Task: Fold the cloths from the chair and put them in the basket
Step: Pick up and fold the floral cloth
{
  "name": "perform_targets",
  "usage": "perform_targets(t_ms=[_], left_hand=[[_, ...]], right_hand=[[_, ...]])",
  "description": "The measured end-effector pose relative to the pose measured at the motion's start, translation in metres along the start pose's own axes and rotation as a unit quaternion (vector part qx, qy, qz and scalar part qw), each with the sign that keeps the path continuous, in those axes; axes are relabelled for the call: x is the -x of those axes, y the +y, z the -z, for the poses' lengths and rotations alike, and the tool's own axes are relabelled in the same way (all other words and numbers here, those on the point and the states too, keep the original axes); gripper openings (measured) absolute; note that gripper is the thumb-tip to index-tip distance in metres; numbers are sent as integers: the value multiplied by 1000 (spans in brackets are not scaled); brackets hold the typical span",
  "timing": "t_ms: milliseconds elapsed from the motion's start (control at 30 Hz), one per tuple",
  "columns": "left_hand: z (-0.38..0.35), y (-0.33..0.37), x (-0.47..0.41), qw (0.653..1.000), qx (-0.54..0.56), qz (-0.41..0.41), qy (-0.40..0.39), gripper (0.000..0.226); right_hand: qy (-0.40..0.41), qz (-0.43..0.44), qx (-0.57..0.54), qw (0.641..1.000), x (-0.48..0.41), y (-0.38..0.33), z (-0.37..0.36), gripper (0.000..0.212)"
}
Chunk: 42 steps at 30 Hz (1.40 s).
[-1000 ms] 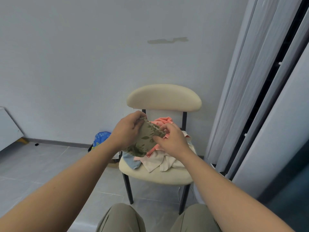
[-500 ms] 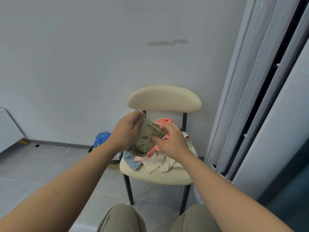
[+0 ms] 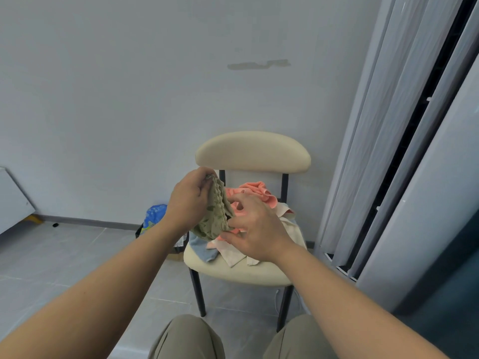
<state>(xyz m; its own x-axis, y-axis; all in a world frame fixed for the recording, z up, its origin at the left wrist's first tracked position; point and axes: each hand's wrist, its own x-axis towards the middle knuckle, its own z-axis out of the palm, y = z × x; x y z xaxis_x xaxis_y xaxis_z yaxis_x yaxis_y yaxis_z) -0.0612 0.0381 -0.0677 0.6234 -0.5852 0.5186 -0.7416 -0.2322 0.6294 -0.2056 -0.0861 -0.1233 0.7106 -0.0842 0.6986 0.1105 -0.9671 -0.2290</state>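
A small olive-green cloth with a leaf print (image 3: 213,216) hangs folded in front of the cream chair (image 3: 252,151). My left hand (image 3: 188,200) grips its top edge. My right hand (image 3: 255,226) pinches its lower right edge with thumb and fingertips, the other fingers spread. On the chair seat (image 3: 243,272) lies a heap of cloths: a coral-pink one (image 3: 256,193) at the back, a beige one (image 3: 285,229) at the right and a light blue one (image 3: 204,251) at the front left. No basket shows in the view.
The chair stands against a pale wall, with grey curtains (image 3: 388,151) close on its right. A blue patterned bag (image 3: 153,216) sits on the tiled floor left of the chair. My knees (image 3: 186,338) are just below the seat's front.
The green cloth has turned from lying flat between my hands to hanging narrow and upright. My right hand slid from its top edge down to the lower edge.
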Motion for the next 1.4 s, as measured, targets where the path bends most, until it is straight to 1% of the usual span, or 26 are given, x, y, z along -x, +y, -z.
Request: perform_targets(t_ms=[67, 167, 233, 300, 333, 367, 400, 433, 467, 533, 567, 633, 667, 733, 767, 967, 1033, 1133, 1200, 1333, 1400], left_hand=[[-1, -1, 0, 1000, 7, 12, 1, 17], [1, -5, -2, 998, 33, 48, 14, 16], [4, -8, -4, 994, 59, 93, 22, 15], [5, -14, -4, 987, 88, 132, 24, 15], [4, -16, -3, 984, 101, 144, 19, 15], [2, -18, -2, 982, 109, 152, 13, 15], [-1, -20, -1, 981, 112, 156, 9, 15], [-3, -21, -1, 981, 111, 156, 9, 15], [-3, -22, -1, 982, 111, 155, 11, 14], [-4, -21, -3, 982, 110, 150, 3, 14], [-5, -21, -2, 983, 106, 146, -8, 14], [-8, -20, 0, 987, 86, 134, -33, 15], [-11, -19, 1, 988, 75, 128, -39, 14], [-15, -18, 2, 990, 62, 123, -31, 14], [-17, -18, 1, 991, 54, 123, -26, 14], [-18, -8, -9, 991, -16, 128, -34, 16], [-21, -5, -17, 987, -33, 155, -25, 18], [-27, -7, -32, 972, -17, 232, -21, 21], [-28, -9, -39, 961, 11, 277, -11, 22], [-29, -13, -48, 938, 38, 344, 19, 30], [-29, -15, -51, 930, 38, 366, 18, 31]], right_hand=[[2, -4, -5, 1000, -1, -1, 0, 26], [-8, -51, -34, 998, -4, -3, 3, 32], [-15, -97, -83, 992, -7, -4, 8, 34], [-20, -148, -150, 977, -14, -6, 16, 33], [-18, -182, -207, 961, -18, -7, 20, 33], [-10, -218, -279, 935, -22, -9, 25, 33], [-1, -256, -355, 899, -25, -11, 29, 31], [6, -287, -406, 867, -27, -12, 33, 27], [9, -308, -429, 849, -28, -12, 35, 24], [-3, -327, -411, 851, -28, -6, 38, 26], [-9, -333, -396, 856, -27, -3, 39, 31], [-11, -340, -392, 855, -29, 5, 40, 47], [-12, -346, -387, 854, -29, 8, 40, 51], [-10, -356, -378, 855, -30, 12, 39, 41], [-11, -365, -382, 849, -30, 14, 39, 35], [-5, -448, -394, 803, -18, 26, 27, 27], [-6, -474, -432, 767, -13, 21, 19, 24], [-26, -503, -476, 721, -7, 10, 8, 34], [-33, -511, -499, 699, -2, 1, 2, 39], [-48, -508, -531, 677, 9, -7, -7, 62], [-50, -496, -536, 681, 11, -11, -9, 63]])
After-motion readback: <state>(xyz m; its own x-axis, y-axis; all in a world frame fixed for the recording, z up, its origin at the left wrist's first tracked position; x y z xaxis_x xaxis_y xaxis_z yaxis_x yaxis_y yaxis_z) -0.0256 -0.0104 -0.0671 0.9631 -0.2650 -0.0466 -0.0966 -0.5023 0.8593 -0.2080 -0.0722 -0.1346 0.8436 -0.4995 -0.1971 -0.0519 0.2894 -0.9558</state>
